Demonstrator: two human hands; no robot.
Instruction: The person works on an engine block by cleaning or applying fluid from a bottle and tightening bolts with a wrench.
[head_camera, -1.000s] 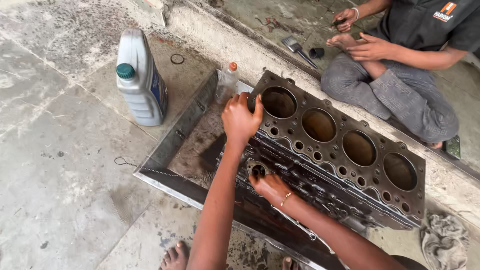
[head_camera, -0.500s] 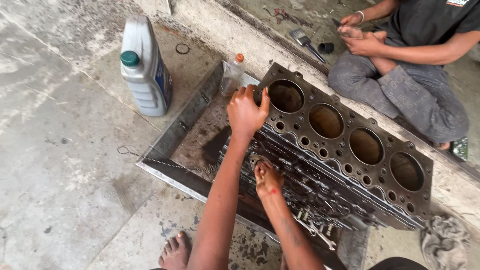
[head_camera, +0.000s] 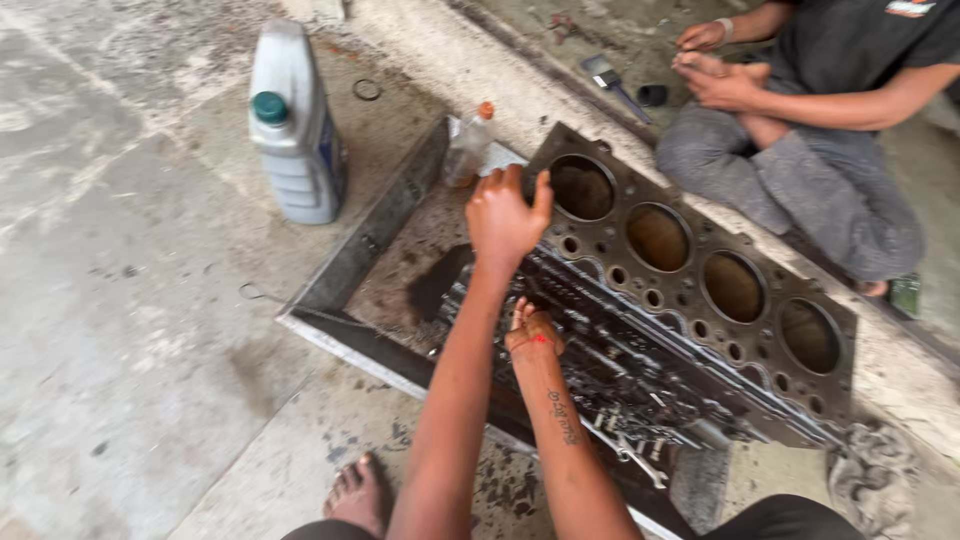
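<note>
The engine block (head_camera: 690, 300), a rusty grey casting with four round cylinder bores in a row, lies tilted in a shallow metal tray (head_camera: 370, 240) on the concrete floor (head_camera: 120, 300), right of centre. The left hand (head_camera: 505, 215) rests on the block's far left corner, its grip closed over the top edge beside the first bore, thumb up against the rim. The right hand (head_camera: 532, 330) is lower and nearer, pressed against the block's dark side face; whether its grip is spread or closed on anything I cannot tell, since the fingers are hidden against the metal. A red thread circles that wrist.

Inside the tray, left of the hands, a dark oily pool sits on the bottom. At the tray's far edge stands a small clear bottle with an orange cap (head_camera: 468, 145). Further left, on the floor, stands a grey oil jug with a green cap (head_camera: 292, 125). At the far right another person (head_camera: 800, 130) sits cross-legged in grey trousers and a dark shirt. A grimy rag (head_camera: 875, 475) lies near right, and a bare foot (head_camera: 358, 492) shows at the near edge.
</note>
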